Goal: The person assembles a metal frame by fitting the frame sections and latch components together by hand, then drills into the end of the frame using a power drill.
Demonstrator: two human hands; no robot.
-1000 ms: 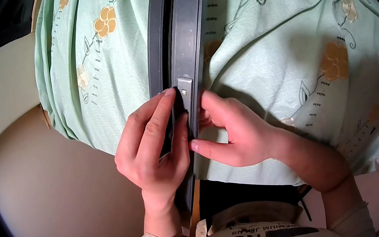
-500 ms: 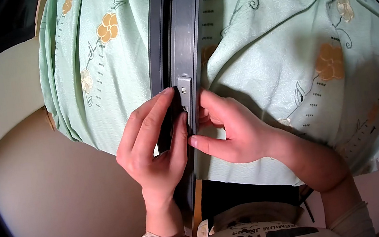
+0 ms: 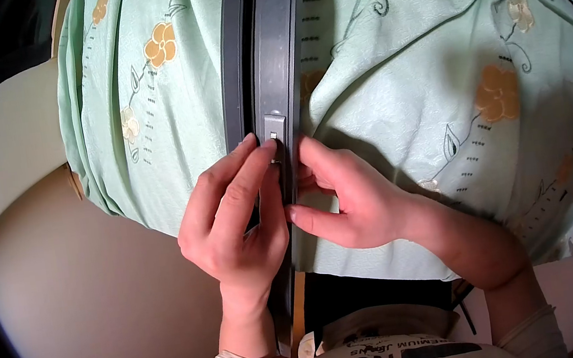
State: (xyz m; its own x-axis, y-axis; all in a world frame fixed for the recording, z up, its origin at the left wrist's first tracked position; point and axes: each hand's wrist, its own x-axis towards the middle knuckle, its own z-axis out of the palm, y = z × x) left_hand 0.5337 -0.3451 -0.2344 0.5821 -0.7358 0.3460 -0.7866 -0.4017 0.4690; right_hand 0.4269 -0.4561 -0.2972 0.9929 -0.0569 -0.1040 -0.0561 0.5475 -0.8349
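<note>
One forefinger (image 3: 255, 168) of the left hand (image 3: 230, 232), its grip unclear, has shifted onto the plate (image 3: 276, 121), now the working point; right hand (image 3: 364, 201) grasps the grey rail (image 3: 275, 48), centre frame.

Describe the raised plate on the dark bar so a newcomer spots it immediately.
Pale green flowered cloth spreads across the view, crossed by a long dark grey bar. Follow the bar down to the left hand; the raised plate sits at its fingertips, set apart from the plain bar by its small bright square.
</note>
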